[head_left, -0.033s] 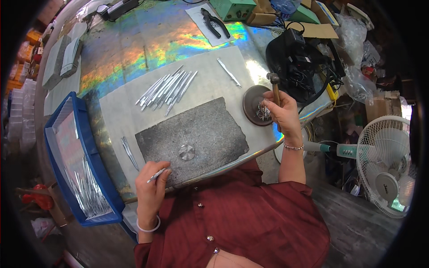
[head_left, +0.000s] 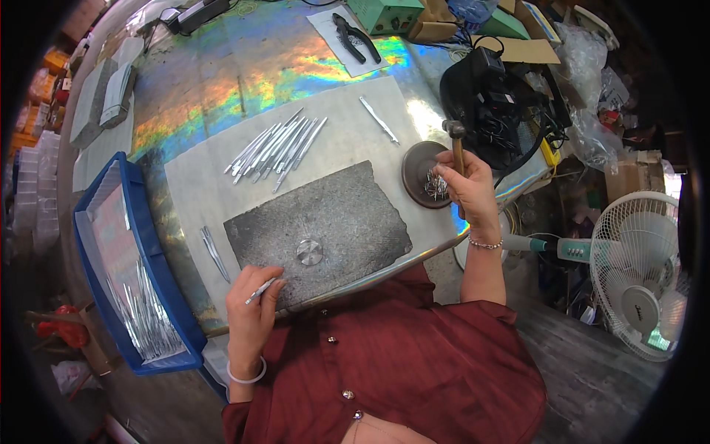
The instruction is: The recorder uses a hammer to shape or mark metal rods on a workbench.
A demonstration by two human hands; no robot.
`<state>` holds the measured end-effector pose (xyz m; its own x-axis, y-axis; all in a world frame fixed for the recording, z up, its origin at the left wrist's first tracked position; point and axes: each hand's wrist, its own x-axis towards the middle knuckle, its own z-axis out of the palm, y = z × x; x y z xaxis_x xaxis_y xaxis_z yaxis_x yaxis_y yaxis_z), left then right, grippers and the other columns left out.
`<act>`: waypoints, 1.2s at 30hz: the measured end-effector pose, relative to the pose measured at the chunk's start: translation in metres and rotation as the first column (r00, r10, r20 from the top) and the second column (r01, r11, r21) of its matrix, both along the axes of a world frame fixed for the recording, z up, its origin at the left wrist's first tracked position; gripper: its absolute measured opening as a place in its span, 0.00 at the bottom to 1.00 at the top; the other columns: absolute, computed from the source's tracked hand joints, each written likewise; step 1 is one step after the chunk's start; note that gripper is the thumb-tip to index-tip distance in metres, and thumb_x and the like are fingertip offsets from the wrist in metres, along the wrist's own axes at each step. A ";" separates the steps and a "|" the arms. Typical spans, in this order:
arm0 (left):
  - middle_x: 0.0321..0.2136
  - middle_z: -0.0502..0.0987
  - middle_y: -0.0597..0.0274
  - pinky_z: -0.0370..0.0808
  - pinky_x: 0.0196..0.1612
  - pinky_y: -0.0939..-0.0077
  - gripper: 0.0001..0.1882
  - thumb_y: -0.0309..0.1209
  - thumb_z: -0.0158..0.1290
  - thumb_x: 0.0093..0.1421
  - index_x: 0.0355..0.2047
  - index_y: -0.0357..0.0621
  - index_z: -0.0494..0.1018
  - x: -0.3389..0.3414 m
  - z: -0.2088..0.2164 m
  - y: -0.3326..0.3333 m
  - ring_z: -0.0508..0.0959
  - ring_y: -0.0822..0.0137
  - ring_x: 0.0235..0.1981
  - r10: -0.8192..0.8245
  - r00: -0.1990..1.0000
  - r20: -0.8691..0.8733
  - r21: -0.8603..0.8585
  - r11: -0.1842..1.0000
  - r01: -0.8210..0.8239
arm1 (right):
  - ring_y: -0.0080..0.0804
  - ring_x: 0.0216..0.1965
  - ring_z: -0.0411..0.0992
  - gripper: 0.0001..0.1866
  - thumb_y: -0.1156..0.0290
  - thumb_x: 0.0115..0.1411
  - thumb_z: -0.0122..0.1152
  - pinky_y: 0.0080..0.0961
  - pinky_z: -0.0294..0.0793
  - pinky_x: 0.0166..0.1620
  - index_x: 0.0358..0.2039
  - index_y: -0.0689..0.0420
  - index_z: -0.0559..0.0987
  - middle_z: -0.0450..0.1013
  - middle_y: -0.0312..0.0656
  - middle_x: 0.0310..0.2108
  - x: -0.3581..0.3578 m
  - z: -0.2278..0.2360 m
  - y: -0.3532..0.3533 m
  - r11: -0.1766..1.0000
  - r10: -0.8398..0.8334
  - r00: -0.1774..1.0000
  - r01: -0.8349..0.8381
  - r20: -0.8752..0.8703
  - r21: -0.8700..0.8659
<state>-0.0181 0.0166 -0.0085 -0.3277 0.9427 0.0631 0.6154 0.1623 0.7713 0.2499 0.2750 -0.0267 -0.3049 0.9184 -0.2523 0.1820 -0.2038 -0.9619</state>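
My left hand (head_left: 253, 300) is closed on a slim silver metal strip (head_left: 262, 291), at the near left corner of a dark stone slab (head_left: 347, 211). A round metal disc (head_left: 309, 252) sits on the slab. My right hand (head_left: 470, 185) grips the wooden handle of a hammer (head_left: 458, 148), its head pointing away from me. The fingertips of that hand are over a round brown dish (head_left: 416, 164) holding small metal pins (head_left: 436, 185); whether they pinch a pin I cannot make out. Beyond the slab lies a pile of silver strips (head_left: 275, 148).
A blue tray (head_left: 140, 222) with many similar strips stands at the left. Single strips lie at the left (head_left: 214, 255) and far right (head_left: 379, 120) of the pale sheet. Black pliers (head_left: 355, 38) rest at the back. A black bag (head_left: 473, 96) and a fan (head_left: 637, 274) are at the right.
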 end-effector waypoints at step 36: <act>0.32 0.78 0.58 0.71 0.28 0.84 0.06 0.28 0.52 0.62 0.36 0.39 0.71 0.009 -0.007 -0.016 0.74 0.75 0.25 -0.102 -0.015 0.995 0.096 0.969 -0.227 | 0.15 0.31 0.69 0.08 0.81 0.55 0.55 0.16 0.70 0.34 0.37 0.63 0.70 0.70 0.34 0.29 -0.120 0.039 -0.148 0.743 0.566 0.737 -0.650 -0.370 -0.157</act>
<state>-0.0086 0.0007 -0.0158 -0.2706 0.9328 -0.2381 -0.7974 -0.0787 0.5983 0.1298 0.1273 0.0119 -0.8687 0.4202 -0.2622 0.0876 -0.3907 -0.9163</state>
